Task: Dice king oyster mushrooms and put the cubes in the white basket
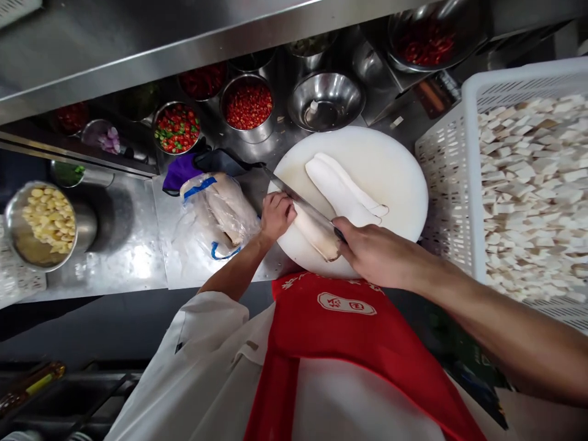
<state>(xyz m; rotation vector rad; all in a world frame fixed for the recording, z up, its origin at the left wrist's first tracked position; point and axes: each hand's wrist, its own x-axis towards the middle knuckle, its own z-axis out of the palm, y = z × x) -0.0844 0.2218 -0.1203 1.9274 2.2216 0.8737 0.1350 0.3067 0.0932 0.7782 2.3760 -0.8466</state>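
Observation:
A long knife (301, 199) lies across a pale mushroom piece (316, 236) on the round white cutting board (404, 177). My right hand (367, 248) is wrapped round the knife's handle at the board's near edge. With fingers curled, my left hand (277, 214) presses on the left end of the mushroom piece, close beside the blade. Farther back on the board lie long white slices (340, 187), side by side. Left of the board, a clear plastic bag (218, 211) holds more pale pieces.
A white basket (473, 177) of cut white chunks stands at the right. Behind the board are an empty steel bowl (342, 92) and chopped chillies (248, 105). A steel pot (85, 226) of garlic cloves stands left. A steel shelf (184, 52) overhangs the back.

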